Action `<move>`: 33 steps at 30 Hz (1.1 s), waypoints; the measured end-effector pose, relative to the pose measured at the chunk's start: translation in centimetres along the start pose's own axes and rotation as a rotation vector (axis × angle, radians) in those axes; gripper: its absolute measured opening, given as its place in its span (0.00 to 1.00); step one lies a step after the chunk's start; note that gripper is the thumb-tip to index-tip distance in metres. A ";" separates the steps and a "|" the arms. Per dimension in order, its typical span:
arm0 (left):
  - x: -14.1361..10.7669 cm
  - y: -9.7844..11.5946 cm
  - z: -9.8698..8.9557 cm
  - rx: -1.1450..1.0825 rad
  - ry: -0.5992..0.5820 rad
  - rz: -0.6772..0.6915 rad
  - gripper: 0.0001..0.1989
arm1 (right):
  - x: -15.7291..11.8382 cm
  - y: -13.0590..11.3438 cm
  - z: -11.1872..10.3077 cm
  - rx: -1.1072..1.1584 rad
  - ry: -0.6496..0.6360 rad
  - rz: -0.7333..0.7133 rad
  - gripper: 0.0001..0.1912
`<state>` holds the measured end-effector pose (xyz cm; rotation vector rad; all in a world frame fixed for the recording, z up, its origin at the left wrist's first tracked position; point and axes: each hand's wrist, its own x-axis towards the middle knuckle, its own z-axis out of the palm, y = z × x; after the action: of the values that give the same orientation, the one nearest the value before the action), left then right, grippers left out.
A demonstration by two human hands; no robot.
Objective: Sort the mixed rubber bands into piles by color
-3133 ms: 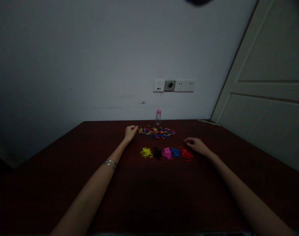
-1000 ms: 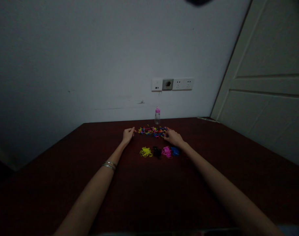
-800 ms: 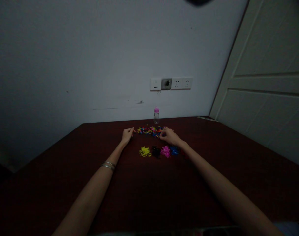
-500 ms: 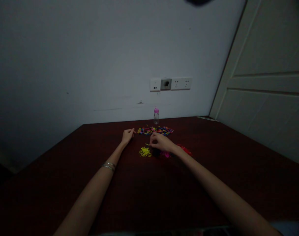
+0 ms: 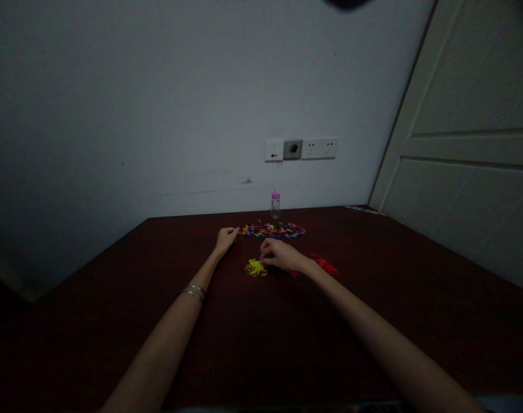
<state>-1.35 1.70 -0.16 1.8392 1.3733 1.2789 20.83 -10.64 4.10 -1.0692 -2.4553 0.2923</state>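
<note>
Dim light, heavily shadowed corners.

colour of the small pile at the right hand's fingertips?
Yellow. The pile by the right hand shows in the head view.

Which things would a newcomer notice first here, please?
Probably the bright yellow pile beside the right hand. Next, the long heap of mixed colours farther back on the dark table. Behind that heap, a pink-topped bottle stands upright near the wall.
</note>
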 end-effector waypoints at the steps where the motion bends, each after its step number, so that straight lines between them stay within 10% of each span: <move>1: -0.1 0.2 0.0 0.007 -0.007 0.004 0.20 | 0.0 0.2 -0.2 0.007 0.013 -0.007 0.06; 5: 0.1 1.6 0.1 0.077 -0.177 0.021 0.15 | -0.2 1.8 -1.7 0.013 0.146 0.026 0.07; 12: 0.4 5.4 1.0 0.216 -0.834 0.010 0.07 | -2.9 7.4 -3.8 0.005 0.383 0.284 0.10; 22: -0.4 6.4 1.7 0.188 -0.847 -0.021 0.06 | -8.0 14.1 -4.6 -0.031 0.546 0.599 0.15; 33: -0.9 7.2 2.5 0.443 -0.859 0.011 0.07 | -9.9 15.4 -4.2 0.040 0.613 0.751 0.15</move>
<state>4.06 -1.41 4.37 2.2720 1.1737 0.0828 38.62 -7.41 -0.87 -1.7233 -1.4467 0.1922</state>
